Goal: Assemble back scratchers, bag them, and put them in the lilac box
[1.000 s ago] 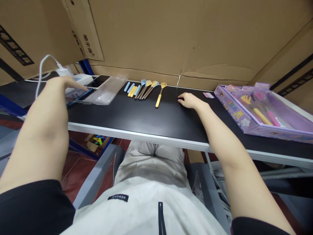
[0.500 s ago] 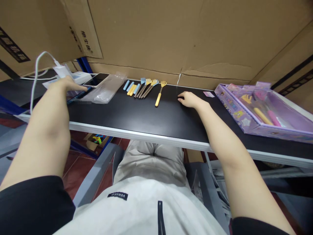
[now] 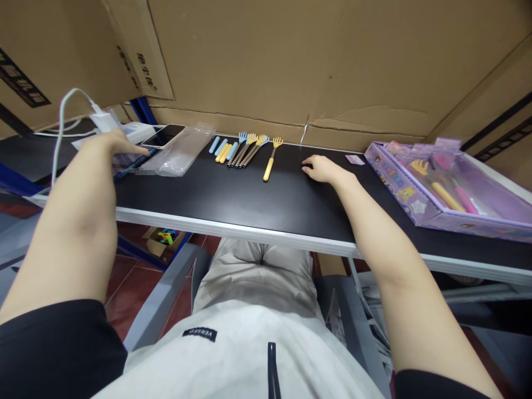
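Note:
My left hand [image 3: 110,144] reaches to the table's far left, fingers stretched flat over a phone or tablet [image 3: 131,162]; nothing is gripped. Beside it lies a second phone [image 3: 163,136] and a clear plastic bag [image 3: 183,151]. My right hand [image 3: 321,168] rests palm-down on the black table [image 3: 249,199], fingers loosely curled, holding nothing. To its left lies a single yellow-handled fork [image 3: 270,159]. Further left is a row of several small blue and yellow forks and handles [image 3: 238,149].
A purple toy box [image 3: 449,188] with yellow and pink tools sits at the right. A small pink card [image 3: 354,160] lies near it. Cardboard [image 3: 316,61] walls the table's far edge. A white charger and cable [image 3: 89,113] sit at far left.
My left hand shifted slightly left along the device during the first half second; the view drifted a little. The right hand has stayed put.

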`<state>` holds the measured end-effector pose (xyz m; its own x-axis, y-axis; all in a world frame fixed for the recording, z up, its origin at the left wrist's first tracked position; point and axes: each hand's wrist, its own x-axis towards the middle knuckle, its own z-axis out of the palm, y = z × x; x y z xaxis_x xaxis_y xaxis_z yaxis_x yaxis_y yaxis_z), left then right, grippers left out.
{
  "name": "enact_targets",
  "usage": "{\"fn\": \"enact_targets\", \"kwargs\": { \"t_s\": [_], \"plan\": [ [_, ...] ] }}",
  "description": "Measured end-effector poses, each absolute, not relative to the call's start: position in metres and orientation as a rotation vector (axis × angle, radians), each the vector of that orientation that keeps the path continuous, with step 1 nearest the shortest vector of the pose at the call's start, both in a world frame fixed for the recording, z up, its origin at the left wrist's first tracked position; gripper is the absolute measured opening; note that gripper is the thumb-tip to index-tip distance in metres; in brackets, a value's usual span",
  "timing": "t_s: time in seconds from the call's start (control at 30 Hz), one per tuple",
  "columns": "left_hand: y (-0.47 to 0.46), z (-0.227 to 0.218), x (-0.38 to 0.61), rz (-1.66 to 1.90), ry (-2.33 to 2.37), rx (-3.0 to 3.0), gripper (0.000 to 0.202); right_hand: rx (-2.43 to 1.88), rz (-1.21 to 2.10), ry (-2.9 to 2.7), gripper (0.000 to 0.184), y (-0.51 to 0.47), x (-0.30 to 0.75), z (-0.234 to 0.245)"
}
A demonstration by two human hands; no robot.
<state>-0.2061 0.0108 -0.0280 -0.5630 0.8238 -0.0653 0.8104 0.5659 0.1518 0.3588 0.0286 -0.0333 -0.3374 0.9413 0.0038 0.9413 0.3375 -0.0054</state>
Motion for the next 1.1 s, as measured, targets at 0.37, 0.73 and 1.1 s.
{"fn": "enact_targets", "kwargs": {
  "t_s": [0.37,0.73,1.1],
  "plan": [
    [0.019,-0.021,-0.207,-0.176,2.646,1.363,0.089,-1.813,0.004,-2.558,0.047,0.030,0.359,-0.034],
    [0.012,0.013,-0.050,0.691,2.174,2.093,0.039,-1.831,0.010,-2.551,0.048,0.024,0.357,-0.031],
    [0.047,-0.007,0.093,1.071,1.858,2.266,0.030,-1.832,0.019,-2.563,0.048,0.025,0.357,-0.032]
  ]
}}
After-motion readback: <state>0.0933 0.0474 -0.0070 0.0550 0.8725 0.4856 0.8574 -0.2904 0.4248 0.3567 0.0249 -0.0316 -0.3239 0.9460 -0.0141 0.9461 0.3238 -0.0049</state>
